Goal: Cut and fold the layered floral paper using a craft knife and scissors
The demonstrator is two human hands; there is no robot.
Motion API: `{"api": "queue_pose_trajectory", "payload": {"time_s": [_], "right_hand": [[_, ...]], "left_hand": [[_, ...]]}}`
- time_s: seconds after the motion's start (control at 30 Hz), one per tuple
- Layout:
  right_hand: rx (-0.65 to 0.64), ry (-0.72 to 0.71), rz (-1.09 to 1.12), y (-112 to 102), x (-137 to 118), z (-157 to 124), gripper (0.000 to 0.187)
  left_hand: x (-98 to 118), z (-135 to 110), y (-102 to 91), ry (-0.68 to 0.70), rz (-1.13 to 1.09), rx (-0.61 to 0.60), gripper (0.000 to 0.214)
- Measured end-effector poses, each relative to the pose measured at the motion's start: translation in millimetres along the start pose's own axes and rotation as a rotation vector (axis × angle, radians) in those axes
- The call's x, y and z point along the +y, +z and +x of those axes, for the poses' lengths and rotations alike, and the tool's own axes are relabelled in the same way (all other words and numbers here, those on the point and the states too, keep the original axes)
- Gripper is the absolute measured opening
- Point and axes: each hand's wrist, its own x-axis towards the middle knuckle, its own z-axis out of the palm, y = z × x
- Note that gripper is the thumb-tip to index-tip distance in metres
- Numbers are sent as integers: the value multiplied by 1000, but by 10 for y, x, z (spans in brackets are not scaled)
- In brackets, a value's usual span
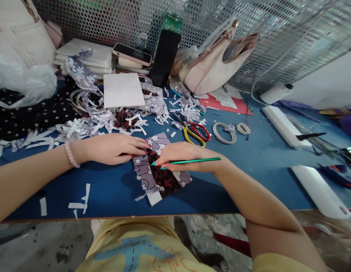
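On the blue worktop, just in front of me, lies a piece of lilac floral fabric (143, 172) with a dark red-and-black patterned strip (167, 180) across it. A white corner shows at its lower edge. My left hand (116, 148) rests palm down, with its fingers stretched onto the fabric's upper left edge. Pinched in my right hand (182, 154) is a slim green pen-like stick (196, 160), its lower end at the dark strip. The stick's tip is too small to make out clearly.
Red-and-yellow-handled scissors (196, 134) and tape rolls (224, 133) lie beyond my right hand. White paper strips (70, 130) and fabric scraps clutter the back left, near a white square card (123, 90). Phones, bags and a perforated metal screen (107, 22) line the back.
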Motion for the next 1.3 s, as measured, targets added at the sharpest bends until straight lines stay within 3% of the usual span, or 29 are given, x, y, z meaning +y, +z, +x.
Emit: {"api": "queue_pose_trajectory", "payload": {"time_s": [0.4, 0.63, 0.87, 1.3], "right_hand": [[-62, 104, -52, -166, -58, -94, 41], [3, 138, 23, -139, -33, -139, 37], [-56, 156, 31, -125, -4, -106, 37], [-23, 149, 7, -134, -34, -135, 40]], "left_hand": [[-12, -27, 9, -20, -31, 10, 40], [-17, -26, 4, -29, -35, -4, 40], [-5, -16, -11, -18, -20, -1, 40], [-3, -15, -13, -25, -37, 5, 41]]}}
